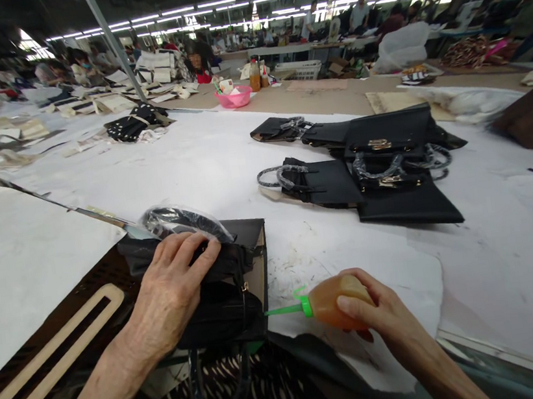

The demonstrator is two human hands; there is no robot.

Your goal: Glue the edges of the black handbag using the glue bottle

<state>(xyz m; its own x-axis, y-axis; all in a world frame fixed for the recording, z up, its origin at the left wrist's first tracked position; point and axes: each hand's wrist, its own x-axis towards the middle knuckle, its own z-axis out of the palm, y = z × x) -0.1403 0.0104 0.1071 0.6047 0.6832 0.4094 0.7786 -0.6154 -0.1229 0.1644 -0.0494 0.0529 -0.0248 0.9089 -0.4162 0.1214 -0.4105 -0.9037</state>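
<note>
My left hand (173, 290) lies flat on a black handbag (219, 284) at the near edge of the table, fingers stretched over its top, pressing it down. The bag's handle, wrapped in clear plastic (183, 220), arches just beyond my fingertips. My right hand (377, 312) is closed around an orange glue bottle (329, 302) with a green nozzle (285, 309); the nozzle tip points left and nearly touches the bag's right edge.
Several finished black handbags (380, 165) lie in a pile at mid-table right. White paper (203, 162) covers the table. A pink bowl (234, 97) and bottles stand further back. A dark slotted board (46, 359) lies at the near left. Other workers sit in the distance.
</note>
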